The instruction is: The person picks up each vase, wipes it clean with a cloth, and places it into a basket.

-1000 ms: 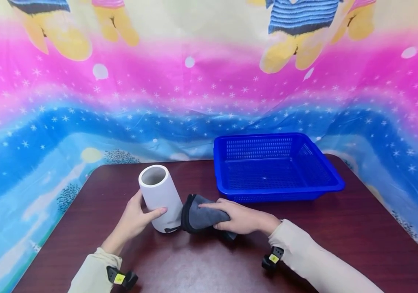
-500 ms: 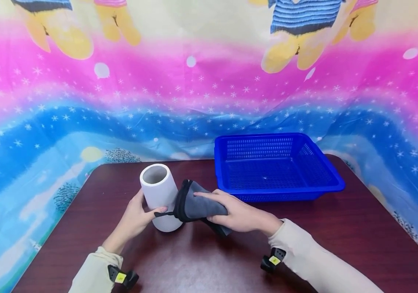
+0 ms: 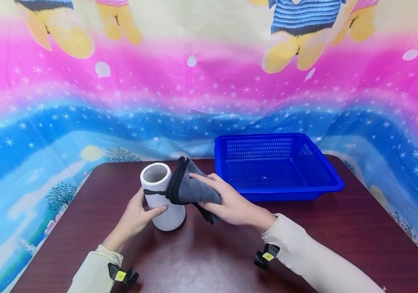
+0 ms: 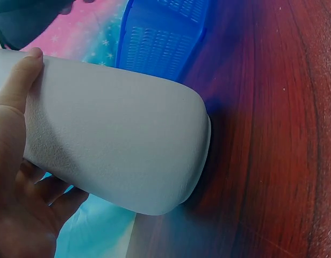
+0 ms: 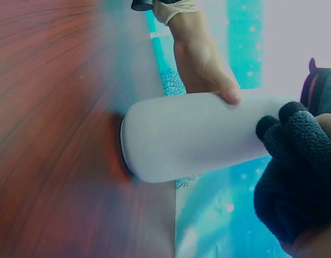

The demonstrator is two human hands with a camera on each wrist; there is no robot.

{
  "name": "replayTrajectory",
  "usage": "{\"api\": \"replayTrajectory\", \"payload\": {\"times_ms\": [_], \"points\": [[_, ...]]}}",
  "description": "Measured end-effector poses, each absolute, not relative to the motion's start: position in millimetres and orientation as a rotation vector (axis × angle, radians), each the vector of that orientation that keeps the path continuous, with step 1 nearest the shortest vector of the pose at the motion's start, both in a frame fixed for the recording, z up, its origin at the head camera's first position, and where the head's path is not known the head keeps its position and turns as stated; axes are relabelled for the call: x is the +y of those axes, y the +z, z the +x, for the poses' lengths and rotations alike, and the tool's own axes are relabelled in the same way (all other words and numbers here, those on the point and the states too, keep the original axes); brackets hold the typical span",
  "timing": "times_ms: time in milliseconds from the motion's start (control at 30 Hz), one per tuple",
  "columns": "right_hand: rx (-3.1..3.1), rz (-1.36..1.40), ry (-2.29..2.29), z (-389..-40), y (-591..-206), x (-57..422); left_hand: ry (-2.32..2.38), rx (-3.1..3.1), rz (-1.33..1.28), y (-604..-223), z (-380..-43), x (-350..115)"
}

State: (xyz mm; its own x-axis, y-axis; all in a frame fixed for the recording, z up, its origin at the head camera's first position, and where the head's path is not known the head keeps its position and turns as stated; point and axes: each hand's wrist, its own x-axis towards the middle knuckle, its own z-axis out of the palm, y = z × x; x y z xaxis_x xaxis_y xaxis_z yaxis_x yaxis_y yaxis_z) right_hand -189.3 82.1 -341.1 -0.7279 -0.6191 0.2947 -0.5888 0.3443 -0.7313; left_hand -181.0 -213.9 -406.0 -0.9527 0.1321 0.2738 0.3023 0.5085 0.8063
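A white cylindrical vase [image 3: 168, 217] with an open round mouth stands on the table. My left hand [image 3: 135, 219] grips its side, thumb across the front and fingers behind, as the left wrist view also shows on the vase [image 4: 128, 134]. In my right hand [image 3: 231, 203] is a folded grey cloth [image 3: 198, 185] with dark edging, pinched between thumb and fingers. Its dark edge lies against the upper right side of the vase, just under the rim. From the right wrist view, the cloth [image 5: 294, 161] hangs in folds beside the vase's upper part.
A blue plastic basket [image 3: 278, 189] with perforated walls stands at the back right of the dark red wooden table [image 3: 201, 260]. Behind the table hangs a printed cloth backdrop [image 3: 179, 93]. Each wrist carries a small black camera.
My right hand has moved up and slightly left with the cloth, from near the vase's base to just below its rim. The left hand keeps its grip on the vase.
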Motion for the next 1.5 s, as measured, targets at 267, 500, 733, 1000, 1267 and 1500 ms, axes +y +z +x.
{"api": "replayTrajectory", "payload": {"times_ms": [267, 500, 733, 1000, 1267, 1500], "points": [[2.575, -1.18, -1.427, -191.8, -335.8, 62.5, -1.428, -2.624, -0.336, -402.9, -178.7, -213.8], [2.664, -1.203, -1.316, -195.2, -340.9, 47.4, -1.404, -2.657, -0.288, -403.2, -177.9, -213.3], [2.721, -1.17, -1.229, -198.1, -347.2, 40.9, -1.425, -2.662, -0.262, -401.4, -176.8, -212.7], [2.714, -1.117, -1.193, -197.3, -350.6, 37.3, -1.421, -2.651, -0.266, -400.7, -177.2, -213.1], [2.691, -1.103, -1.201, -195.3, -354.7, 37.5, -1.41, -2.659, -0.245, -399.9, -175.8, -212.2], [2.672, -1.115, -1.219, -196.0, -358.5, 37.1, -1.407, -2.658, -0.245, -399.9, -175.2, -211.9]]}}
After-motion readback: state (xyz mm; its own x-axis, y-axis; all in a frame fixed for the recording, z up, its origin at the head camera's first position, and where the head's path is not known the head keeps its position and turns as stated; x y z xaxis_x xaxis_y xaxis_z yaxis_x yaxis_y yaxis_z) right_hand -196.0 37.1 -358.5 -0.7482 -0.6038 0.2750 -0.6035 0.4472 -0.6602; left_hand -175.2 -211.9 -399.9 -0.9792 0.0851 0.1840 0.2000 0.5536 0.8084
